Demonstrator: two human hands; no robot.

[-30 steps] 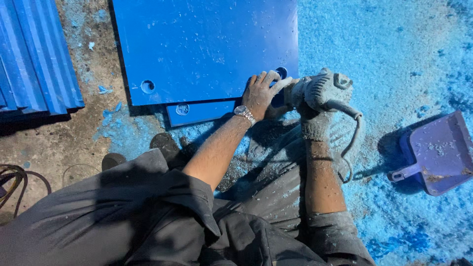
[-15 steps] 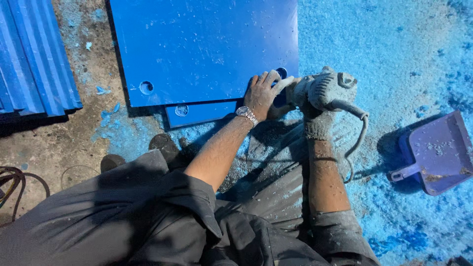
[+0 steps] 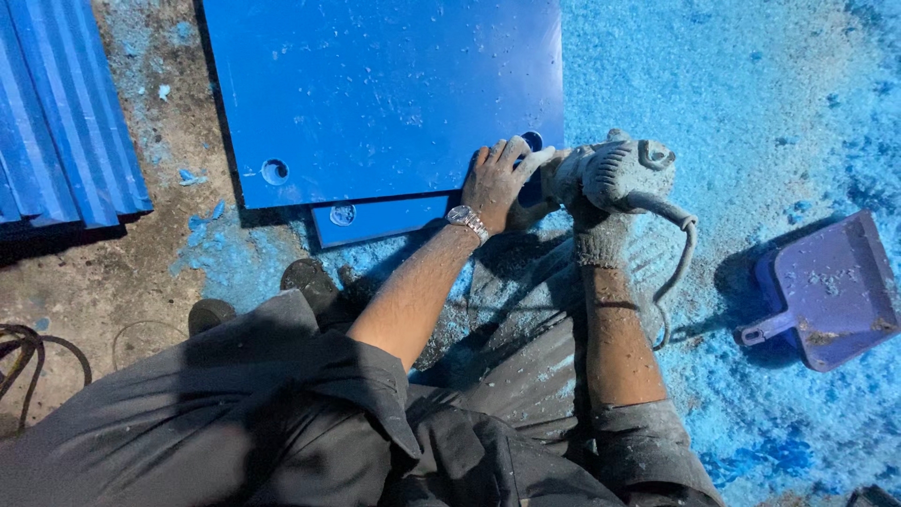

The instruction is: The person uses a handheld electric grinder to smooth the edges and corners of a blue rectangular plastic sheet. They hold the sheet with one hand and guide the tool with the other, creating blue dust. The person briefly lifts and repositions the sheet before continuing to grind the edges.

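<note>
A large blue panel [image 3: 375, 94] lies flat on the ground, stacked on a second blue panel [image 3: 375, 218] whose edge shows below it. My left hand [image 3: 497, 183], with a wristwatch, presses flat on the top panel's near right corner, beside a round hole. My right hand [image 3: 596, 235], in a dusty knit glove, grips a grey handheld power tool [image 3: 615, 169] set against that same corner. The tool's working end is hidden behind my left hand. Its cord [image 3: 680, 253] loops down to the right.
Blue shavings cover the ground on the right, where a purple dustpan [image 3: 831, 286] lies. A stack of ribbed blue strips [image 3: 56, 113] sits at the far left. A dark cable [image 3: 23, 352] coils at the lower left. My shoes [image 3: 310, 277] are just below the panels.
</note>
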